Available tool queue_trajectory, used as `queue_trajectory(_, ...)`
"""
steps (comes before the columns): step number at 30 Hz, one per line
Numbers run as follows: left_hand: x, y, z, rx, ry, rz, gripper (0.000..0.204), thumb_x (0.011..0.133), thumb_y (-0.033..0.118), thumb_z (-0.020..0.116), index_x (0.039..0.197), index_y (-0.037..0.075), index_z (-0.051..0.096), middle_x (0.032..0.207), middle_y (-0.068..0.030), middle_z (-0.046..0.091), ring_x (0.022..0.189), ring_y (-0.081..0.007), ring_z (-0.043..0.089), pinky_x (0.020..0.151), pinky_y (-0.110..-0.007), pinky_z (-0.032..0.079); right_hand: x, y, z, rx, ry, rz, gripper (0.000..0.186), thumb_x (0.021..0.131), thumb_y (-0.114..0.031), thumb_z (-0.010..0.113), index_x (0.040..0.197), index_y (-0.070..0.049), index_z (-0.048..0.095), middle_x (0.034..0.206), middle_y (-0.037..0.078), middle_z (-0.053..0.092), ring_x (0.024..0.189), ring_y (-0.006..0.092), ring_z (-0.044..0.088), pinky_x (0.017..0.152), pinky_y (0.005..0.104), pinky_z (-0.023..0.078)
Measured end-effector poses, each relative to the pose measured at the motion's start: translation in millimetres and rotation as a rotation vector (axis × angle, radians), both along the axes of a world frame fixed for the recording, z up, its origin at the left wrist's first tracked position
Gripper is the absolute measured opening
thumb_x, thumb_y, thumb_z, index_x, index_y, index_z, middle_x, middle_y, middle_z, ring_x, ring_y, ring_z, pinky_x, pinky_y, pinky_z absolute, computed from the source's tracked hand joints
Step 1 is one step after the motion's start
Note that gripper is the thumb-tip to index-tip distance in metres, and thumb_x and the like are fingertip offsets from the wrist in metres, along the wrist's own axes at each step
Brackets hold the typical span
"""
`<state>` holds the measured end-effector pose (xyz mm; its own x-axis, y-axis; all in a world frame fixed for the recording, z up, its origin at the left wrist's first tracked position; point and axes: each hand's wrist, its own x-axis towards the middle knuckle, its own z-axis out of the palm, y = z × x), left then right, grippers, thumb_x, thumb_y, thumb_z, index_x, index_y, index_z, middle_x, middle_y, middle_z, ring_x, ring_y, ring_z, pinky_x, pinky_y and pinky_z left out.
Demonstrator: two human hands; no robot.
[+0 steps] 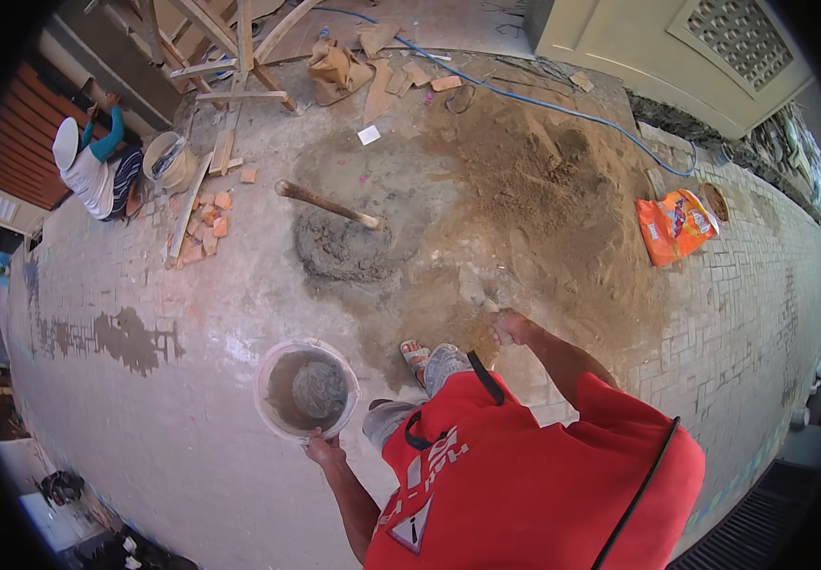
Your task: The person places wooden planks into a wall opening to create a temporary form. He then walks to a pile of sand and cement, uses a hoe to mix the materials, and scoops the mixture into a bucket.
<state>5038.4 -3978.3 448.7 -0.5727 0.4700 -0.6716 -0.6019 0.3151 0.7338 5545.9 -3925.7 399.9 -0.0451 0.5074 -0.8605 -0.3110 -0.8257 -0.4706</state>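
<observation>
Well to the left of the wet mortar heap (344,255), a co-worker (92,171) in a pale hat crouched by a wall, next to a bucket (178,169). Broken bricks (209,224) lay to the heap's left beside a plank (188,217), and a stretch of paving separated them from its edge. On the wearer's side of the heap and slightly left was a round pail (267,380), with a gray mortar lump (319,388) inside against the right wall. The left hand (325,448) gripped the pail's near rim; whether the base touched the ground I could not tell. A wooden pole (325,202) slanted over the heap's far edge. Right of the heap and nearer the wearer, the right hand (510,328) was closed around a small tool's pale handle (490,305); its far end blurred into the ground. Beyond the heap to the right spread a sand pile (572,190), its loose edge reaching near the mortar. Farther right, an orange sack (676,228) lay at the sand's outer edge, with brick paving (762,285) running on past it.
</observation>
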Motion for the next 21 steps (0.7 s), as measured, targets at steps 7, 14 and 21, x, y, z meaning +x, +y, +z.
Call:
queue_trajectory(7,-16.5,98.3,-16.1,-0.159,-0.100,-0.324,0.059,0.068,0.005,0.056,0.123,0.014,0.037,0.114,-0.0121,0.048,0.098,-0.0315,0.053,0.076,-0.046,0.049,-75.2,13.8,91.9,0.203,-0.038,-0.152,0.013,0.079,-0.015,0.056,0.082,-0.002,0.054,0.060,0.005,0.051,0.046,0.0140,0.049,0.039,0.0298,0.042)
queue_trajectory(14,-3.2,175.6,-61.9,-0.427,-0.028,-0.740,0.056,0.069,0.006,0.059,0.121,0.008,0.039,0.113,-0.0170,0.049,0.098,-0.0359,0.054,0.081,-0.051,0.046,-110.3,-96.4,52.0,-0.233,-0.191,-0.554,0.014,0.080,-0.014,0.057,0.087,-0.004,0.050,0.059,0.003,0.045,0.045,0.0145,0.047,0.039,0.0312,0.042)
queue_trajectory(21,112.7,226.2,-99.2,-0.535,0.147,-1.113,0.048,0.069,0.002,0.062,0.114,0.005,0.044,0.098,-0.0147,0.057,0.071,-0.0306,0.061,0.057,-0.044,0.056,-128.2,-254.7,7.0,-0.637,-0.160,-0.765,0.015,0.080,-0.016,0.056,0.083,-0.006,0.045,0.060,0.006,0.045,0.046,0.0202,0.046,0.040,0.0352,0.041)
